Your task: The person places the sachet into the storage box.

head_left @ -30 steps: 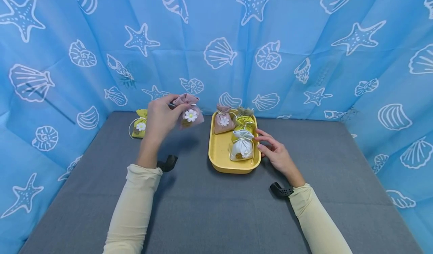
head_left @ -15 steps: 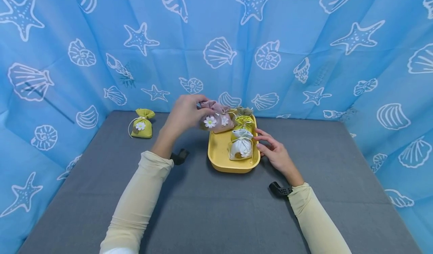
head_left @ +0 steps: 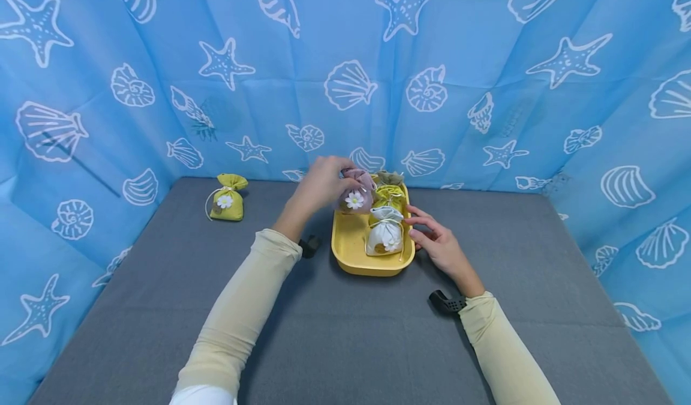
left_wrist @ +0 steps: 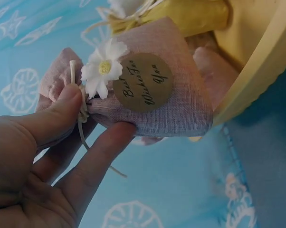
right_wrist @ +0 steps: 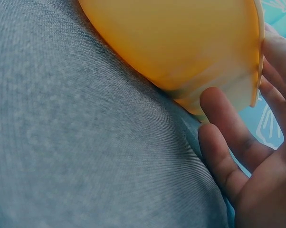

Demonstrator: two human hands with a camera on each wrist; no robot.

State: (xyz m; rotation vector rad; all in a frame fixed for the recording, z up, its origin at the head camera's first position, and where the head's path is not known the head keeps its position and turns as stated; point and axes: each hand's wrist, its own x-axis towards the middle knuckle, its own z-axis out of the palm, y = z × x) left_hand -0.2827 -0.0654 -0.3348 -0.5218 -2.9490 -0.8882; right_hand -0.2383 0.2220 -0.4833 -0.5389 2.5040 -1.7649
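Observation:
My left hand [head_left: 323,184] pinches a pink drawstring pouch [head_left: 356,192] by its tied neck. The pouch [left_wrist: 181,95] bears a white daisy and a round brown "Best Wishes For You" sticker in the left wrist view. It is held over the back left part of a yellow tray [head_left: 348,249], hiding the other pink pouch there. A white pouch [head_left: 385,237], a yellow-green pouch [head_left: 390,196] and a grey-green pouch [head_left: 390,178] line the tray's right side. My right hand [head_left: 439,246] touches the tray's right wall with relaxed, spread fingers [right_wrist: 231,126].
Another yellow-green pouch [head_left: 229,200] with a white flower stands on the grey-covered table [head_left: 345,339] at the back left. A blue curtain [head_left: 345,45] with starfish and shell prints encloses the back and sides.
My left hand has carried the pink pouch rightward, from beside the tray to over its back left part. My right hand stays at the tray's right wall.

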